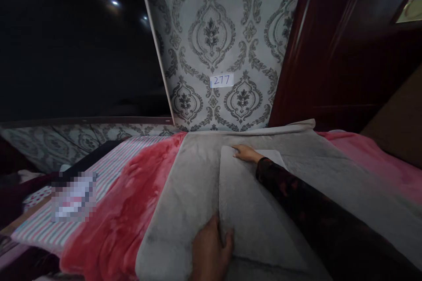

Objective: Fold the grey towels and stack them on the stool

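A grey plush blanket (pixel 178 193) lies spread out, with one part folded over into a smooth flap (pixel 244 202). My right hand (pixel 246 153) reaches across in a dark patterned sleeve and is closed on the flap's far left corner. Nearer to me, my left hand (pixel 211 248) holds the flap's left edge, its thumb on top and its fingers along the outer side. A paler strip of cloth (pixel 275 156) shows past my right wrist. The sleeve hides some of the flap's right side.
A red plush blanket (pixel 121 197) and a striped cloth (pixel 99 175) lie to the left; pink cloth (pixel 359 151) lies to the right. Behind are a big dark screen (pixel 79 52), a patterned wall labelled 277 (pixel 222 80) and a dark red panel (pixel 336 52).
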Tool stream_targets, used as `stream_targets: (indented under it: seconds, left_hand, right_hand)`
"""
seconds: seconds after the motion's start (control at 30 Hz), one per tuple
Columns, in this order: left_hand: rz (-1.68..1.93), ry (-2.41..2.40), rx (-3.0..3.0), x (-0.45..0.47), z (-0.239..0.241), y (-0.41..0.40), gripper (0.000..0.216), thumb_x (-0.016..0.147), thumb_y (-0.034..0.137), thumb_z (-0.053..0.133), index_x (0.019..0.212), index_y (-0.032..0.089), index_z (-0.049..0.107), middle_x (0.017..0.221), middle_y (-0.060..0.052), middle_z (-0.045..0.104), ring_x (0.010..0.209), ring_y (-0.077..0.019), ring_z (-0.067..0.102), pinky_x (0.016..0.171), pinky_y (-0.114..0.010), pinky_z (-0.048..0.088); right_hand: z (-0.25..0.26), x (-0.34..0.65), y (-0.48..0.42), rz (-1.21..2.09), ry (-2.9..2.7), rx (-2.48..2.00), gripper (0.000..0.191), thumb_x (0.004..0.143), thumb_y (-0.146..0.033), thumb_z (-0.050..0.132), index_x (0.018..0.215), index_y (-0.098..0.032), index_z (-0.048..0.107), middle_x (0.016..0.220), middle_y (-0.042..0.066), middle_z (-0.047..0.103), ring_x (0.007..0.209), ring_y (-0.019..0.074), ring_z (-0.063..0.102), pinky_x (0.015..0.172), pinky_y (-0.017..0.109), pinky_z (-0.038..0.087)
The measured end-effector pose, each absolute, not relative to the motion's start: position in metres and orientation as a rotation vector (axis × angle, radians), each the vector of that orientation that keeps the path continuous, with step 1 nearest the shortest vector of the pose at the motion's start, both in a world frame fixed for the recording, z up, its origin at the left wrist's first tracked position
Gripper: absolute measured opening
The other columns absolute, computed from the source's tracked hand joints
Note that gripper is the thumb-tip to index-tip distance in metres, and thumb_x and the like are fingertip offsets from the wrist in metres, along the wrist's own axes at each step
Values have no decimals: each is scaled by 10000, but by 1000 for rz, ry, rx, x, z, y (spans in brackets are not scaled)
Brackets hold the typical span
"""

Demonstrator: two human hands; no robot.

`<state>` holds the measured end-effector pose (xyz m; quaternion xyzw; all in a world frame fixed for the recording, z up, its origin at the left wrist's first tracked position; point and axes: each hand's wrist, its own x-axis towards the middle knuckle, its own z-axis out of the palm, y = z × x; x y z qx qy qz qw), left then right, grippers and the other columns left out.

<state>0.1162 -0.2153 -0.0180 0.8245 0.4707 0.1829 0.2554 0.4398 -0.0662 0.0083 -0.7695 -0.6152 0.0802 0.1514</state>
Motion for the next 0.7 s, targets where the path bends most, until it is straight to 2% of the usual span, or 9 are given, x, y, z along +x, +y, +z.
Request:
stream_targets:
  seconds: [0.17,0.37,0.47,0.63,0.7]
  left_hand:
    - [830,1156,2020,117,-47,-213,357,871,495,495,985,200,661,895,-99,745,857,-263,705,770,-349,536]
    - [997,1043,1744,125,-43,-222,423,883,597,508,855,193,627,814,-55,698,783,-201,649,730,-291,507]
    - [1016,1056,1743,124,-31,-231,441,883,621,506,852,197,625,788,-42,680,763,-188,630,724,-277,500]
    - [1095,1040,1749,94,17,-225,422,870,608,531,869,200,641,808,-33,686,786,-186,636,713,-264,502]
    - [1126,1079,1739,74,36,-207,412,838,612,561,842,208,639,786,-20,681,773,-189,640,686,-264,507]
  right_hand:
    - [8,447,-66,259,-1768,-2210,292,793,-322,702,1061,-211,732,1043,73,744,974,266,682,824,322,516]
    - [12,440,-87,97,-1704,-2120,310,881,-308,578,1130,-142,660,1122,132,707,1069,271,633,890,315,468]
    - [35,445,-98,16,-1667,-2073,338,902,-300,525,1174,-123,619,1141,144,690,1058,264,622,896,319,457]
    - [97,440,-89,-72,-1665,-1936,269,873,-352,568,1029,-148,649,941,74,704,867,227,633,784,290,467]
    - [108,423,-72,-107,-1681,-1948,299,903,-372,534,1076,-152,640,998,77,705,915,229,635,806,293,471]
